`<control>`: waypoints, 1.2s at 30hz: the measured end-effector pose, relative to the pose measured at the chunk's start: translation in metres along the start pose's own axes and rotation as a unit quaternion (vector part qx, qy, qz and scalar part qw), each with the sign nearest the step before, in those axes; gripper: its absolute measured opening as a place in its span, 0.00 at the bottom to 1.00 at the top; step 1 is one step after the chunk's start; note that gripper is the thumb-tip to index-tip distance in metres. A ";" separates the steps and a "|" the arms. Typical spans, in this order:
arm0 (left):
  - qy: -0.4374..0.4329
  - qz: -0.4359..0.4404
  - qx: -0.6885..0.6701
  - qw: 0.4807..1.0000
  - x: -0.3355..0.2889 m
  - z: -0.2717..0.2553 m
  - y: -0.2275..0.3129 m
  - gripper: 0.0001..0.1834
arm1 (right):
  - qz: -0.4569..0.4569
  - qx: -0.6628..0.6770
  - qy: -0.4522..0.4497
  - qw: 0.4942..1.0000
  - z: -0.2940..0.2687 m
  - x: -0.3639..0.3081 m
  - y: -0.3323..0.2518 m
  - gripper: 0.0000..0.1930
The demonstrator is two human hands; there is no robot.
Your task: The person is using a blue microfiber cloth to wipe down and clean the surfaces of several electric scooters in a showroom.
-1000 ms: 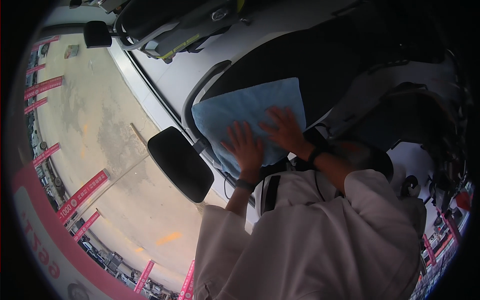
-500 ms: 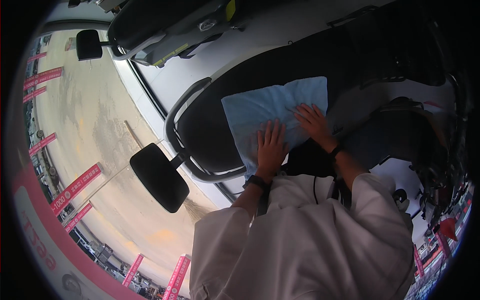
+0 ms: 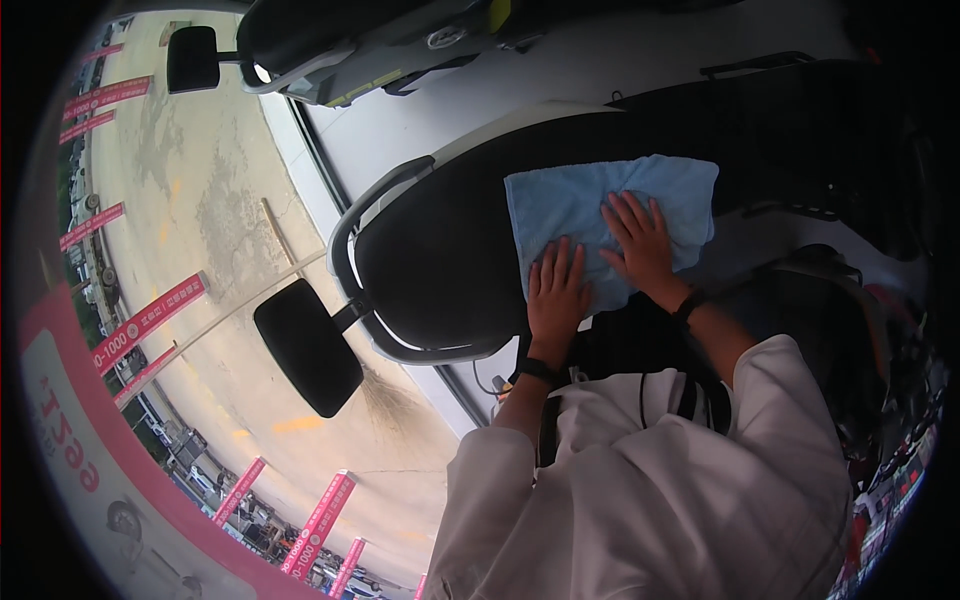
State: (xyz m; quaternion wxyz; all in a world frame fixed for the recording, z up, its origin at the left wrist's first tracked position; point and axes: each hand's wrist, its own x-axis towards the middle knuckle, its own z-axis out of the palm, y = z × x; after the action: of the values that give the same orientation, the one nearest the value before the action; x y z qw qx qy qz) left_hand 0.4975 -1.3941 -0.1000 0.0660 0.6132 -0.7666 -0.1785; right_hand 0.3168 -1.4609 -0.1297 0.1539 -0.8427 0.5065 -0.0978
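Observation:
A light blue cloth (image 3: 560, 198) lies spread on the long black seat (image 3: 435, 255) of what looks like a scooter. My left hand (image 3: 558, 305) rests palm down on the cloth's near left part, fingers stretched out and slightly apart. Farther up and to the right, my right hand (image 3: 642, 245) presses flat on the cloth with its fingers spread and thumb out. Both palms are hidden. A grey grab rail (image 3: 342, 235) curves round the left end of the seat, and a black pad (image 3: 308, 347) sticks out from it.
Another dark scooter (image 3: 330, 45) with a similar black pad (image 3: 193, 58) stands beyond this one. To the left, past a window frame (image 3: 318, 150), are pale paving and a broom (image 3: 385, 400). Dark vehicle parts crowd the right side.
The cloth has slid to the right along the seat, with both hands moving on it. More of the seat's left end shows. The view has shifted a little.

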 end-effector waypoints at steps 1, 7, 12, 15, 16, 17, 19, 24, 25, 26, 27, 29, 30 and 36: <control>0.003 -0.026 0.011 1.000 -0.005 -0.003 -0.003 0.36 | 0.001 0.000 -0.001 1.000 0.001 0.008 -0.009 0.34; -0.017 -0.049 0.021 0.998 0.003 -0.016 -0.010 0.35 | -0.003 0.100 0.001 0.995 0.008 0.037 -0.030 0.34; 0.097 -0.027 -0.047 0.994 0.058 -0.020 -0.010 0.30 | 0.079 0.059 0.060 0.993 -0.012 0.010 0.021 0.36; 0.113 -0.009 -0.003 0.994 0.065 -0.009 -0.009 0.24 | 0.157 0.004 0.115 0.981 -0.022 -0.007 0.047 0.32; 0.114 -0.010 -0.001 0.993 0.062 -0.003 -0.012 0.24 | 0.156 0.005 0.115 0.981 -0.021 -0.006 0.045 0.32; 0.098 -0.004 0.006 0.995 0.057 0.002 -0.017 0.21 | 0.143 -0.001 0.137 0.980 -0.020 -0.006 0.040 0.27; 0.079 0.009 0.006 0.997 0.058 0.003 -0.014 0.18 | 0.137 -0.015 0.157 0.978 -0.014 -0.006 0.035 0.23; 0.053 0.027 0.012 0.998 0.031 -0.024 -0.044 0.16 | 0.050 0.160 0.154 0.974 0.004 0.030 -0.015 0.12; 0.078 0.013 0.044 0.996 0.020 -0.030 -0.059 0.15 | 0.013 0.189 0.144 0.971 0.011 0.040 -0.026 0.11; 0.103 0.003 0.070 0.992 0.011 -0.035 -0.073 0.14 | -0.020 0.213 0.134 0.968 0.017 0.049 -0.033 0.11; 0.109 -0.028 0.085 0.990 0.004 -0.044 -0.083 0.14 | -0.046 0.213 0.126 0.968 0.019 0.061 -0.041 0.12; 0.114 -0.095 0.112 0.983 -0.002 -0.063 -0.101 0.13 | -0.084 0.217 0.123 0.965 0.027 0.089 -0.062 0.13; 0.114 -0.131 0.127 0.977 -0.002 -0.071 -0.108 0.13 | -0.100 0.224 0.128 0.961 0.032 0.104 -0.072 0.13; 0.170 -0.112 0.050 0.978 0.050 -0.049 -0.100 0.13 | -0.066 0.188 0.229 0.953 0.027 0.143 -0.063 0.12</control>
State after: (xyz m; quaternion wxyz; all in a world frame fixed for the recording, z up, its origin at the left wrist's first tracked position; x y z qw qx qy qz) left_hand 0.5924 -1.4703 -0.0959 0.1437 0.7194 -0.6785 -0.0391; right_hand 0.4443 -1.5550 -0.1309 0.1823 -0.7852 0.4437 -0.3916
